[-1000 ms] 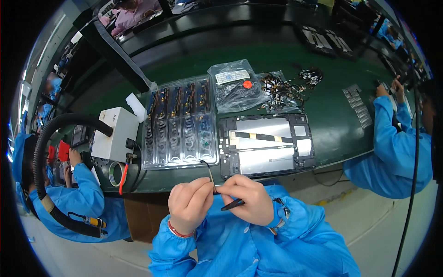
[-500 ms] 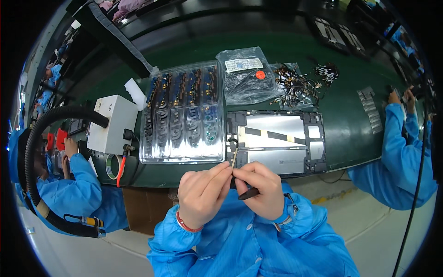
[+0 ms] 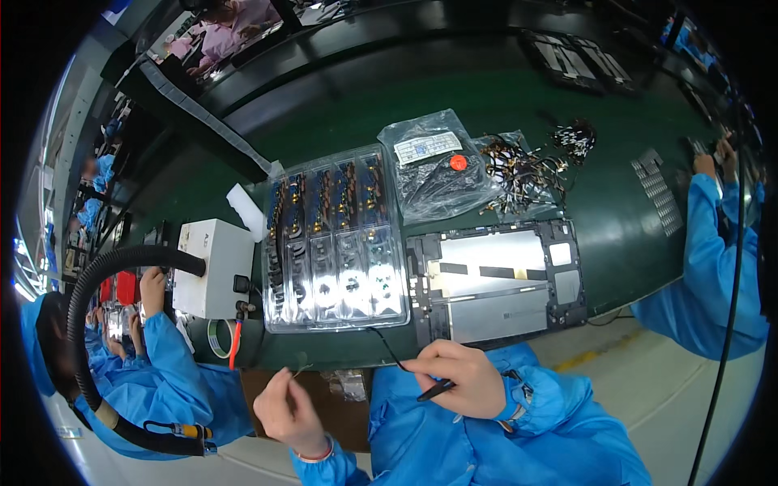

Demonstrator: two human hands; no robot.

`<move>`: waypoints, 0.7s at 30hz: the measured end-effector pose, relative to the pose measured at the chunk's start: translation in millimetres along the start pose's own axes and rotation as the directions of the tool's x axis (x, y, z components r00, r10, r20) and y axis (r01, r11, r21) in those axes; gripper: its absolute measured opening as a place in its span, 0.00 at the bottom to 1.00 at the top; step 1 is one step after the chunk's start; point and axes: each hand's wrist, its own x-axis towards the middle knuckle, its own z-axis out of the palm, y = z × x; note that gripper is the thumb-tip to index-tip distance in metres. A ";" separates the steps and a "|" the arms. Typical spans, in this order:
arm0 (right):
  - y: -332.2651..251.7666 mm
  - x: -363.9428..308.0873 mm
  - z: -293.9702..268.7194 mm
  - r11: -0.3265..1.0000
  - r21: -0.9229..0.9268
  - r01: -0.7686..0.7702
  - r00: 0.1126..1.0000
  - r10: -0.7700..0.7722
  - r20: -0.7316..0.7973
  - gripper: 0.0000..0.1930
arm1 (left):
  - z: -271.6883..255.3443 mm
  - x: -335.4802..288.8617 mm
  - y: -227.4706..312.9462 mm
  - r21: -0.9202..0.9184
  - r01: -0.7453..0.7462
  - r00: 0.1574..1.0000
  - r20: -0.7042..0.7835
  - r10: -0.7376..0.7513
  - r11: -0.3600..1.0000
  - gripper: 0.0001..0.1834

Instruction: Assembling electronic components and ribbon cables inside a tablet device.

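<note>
My right hand [image 3: 463, 379] is closed in front of the bench edge. A dark, slim-handled tool [image 3: 436, 390] sticks out below its fingers, its kind hidden by the grip. From the fingertips a thin black cable [image 3: 389, 349] with a bent end reaches up toward the clear tray. Lower left, my left hand [image 3: 290, 411] pinches what looks like a small translucent film [image 3: 301, 364], apart from the right hand. Just beyond my right hand, an opened tablet-like device [image 3: 496, 283] lies on the bench, showing silver panels with black and yellow strips.
A clear compartment tray [image 3: 336, 326] holds small boards and parts. Behind the device are a plastic bag [image 3: 438, 182] and bundled cables [image 3: 523, 174]. Left stand a white box [image 3: 215, 271] with a black hose [image 3: 97, 275] and a tape roll [image 3: 220, 338]. Co-workers in blue sit on both sides.
My hands have come apart: the left moved down and left with the film-like piece, while the right keeps the cable and tool. The cable now points up-left. The whole view has shifted.
</note>
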 end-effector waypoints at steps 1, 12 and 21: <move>2.0 -1.3 0.7 1.000 0.013 0.016 1.000 -0.016 0.007 0.20 | -5.9 -14.4 -12.8 0.117 0.049 0.994 0.089 -0.059 0.992 0.08; 10.6 0.4 8.3 0.994 0.092 0.060 0.998 -0.062 0.024 0.20 | -3.8 -27.5 2.8 -0.335 0.372 0.918 0.269 -0.290 0.866 0.15; 9.5 -15.2 3.1 0.999 0.048 -0.023 0.999 0.022 0.034 0.19 | 30.4 6.1 52.9 -0.601 -0.062 0.967 0.161 0.197 0.797 0.21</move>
